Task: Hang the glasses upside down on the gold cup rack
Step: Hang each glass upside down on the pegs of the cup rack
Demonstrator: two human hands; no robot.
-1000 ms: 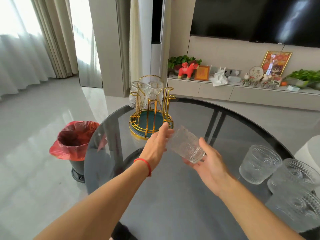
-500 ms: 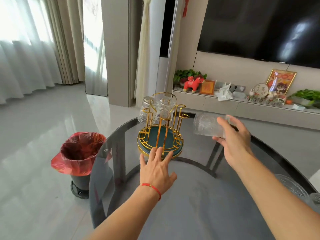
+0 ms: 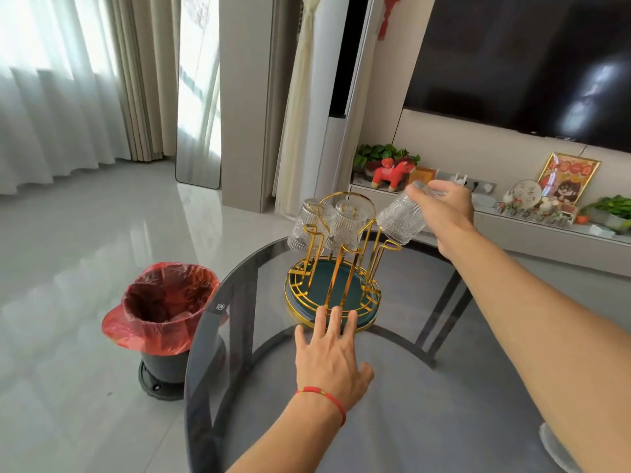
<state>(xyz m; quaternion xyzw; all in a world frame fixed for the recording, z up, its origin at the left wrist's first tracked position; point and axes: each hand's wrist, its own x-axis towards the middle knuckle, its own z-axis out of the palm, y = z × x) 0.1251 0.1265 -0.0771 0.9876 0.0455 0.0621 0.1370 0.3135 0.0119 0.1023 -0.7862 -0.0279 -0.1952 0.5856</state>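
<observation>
The gold cup rack with a dark green base stands at the far edge of the round dark glass table. Two ribbed clear glasses hang upside down on its back prongs. My right hand grips a third patterned glass by its base, tilted mouth-down just above the rack's right prong. Flat on the table lies my left hand, fingers spread, fingertips touching the rack's front rim.
A bin with a red liner stands on the floor left of the table. Behind the table runs a low wall shelf with ornaments and plants under a dark TV. A glass rim shows at the lower right.
My right hand carried the glass left and up, tipping it mouth-down over the rack's right prong. My left hand slid forward to the rack's rim.
</observation>
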